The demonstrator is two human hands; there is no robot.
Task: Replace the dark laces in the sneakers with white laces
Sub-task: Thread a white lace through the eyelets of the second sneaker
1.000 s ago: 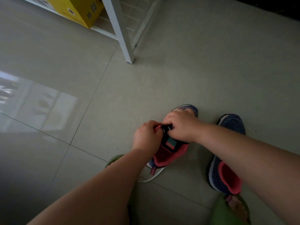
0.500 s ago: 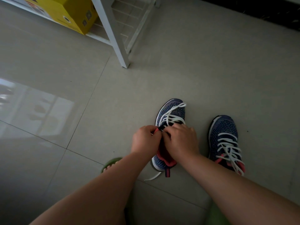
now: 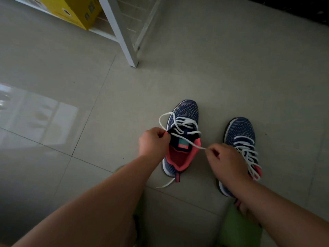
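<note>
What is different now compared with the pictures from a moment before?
The right hand has drawn away to the right, pulling a white lace taut across the left sneaker. The left hand keeps its grip at the eyelets. The right sneaker lies unmoved.

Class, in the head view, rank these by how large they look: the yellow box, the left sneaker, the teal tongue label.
1. Yellow box, though the frame edge cuts it off.
2. Left sneaker.
3. Teal tongue label, clearly smallest.

Open floor [image 3: 71, 122] left; rack leg [image 3: 124, 41] beyond sneakers [image 3: 183, 139].
</note>
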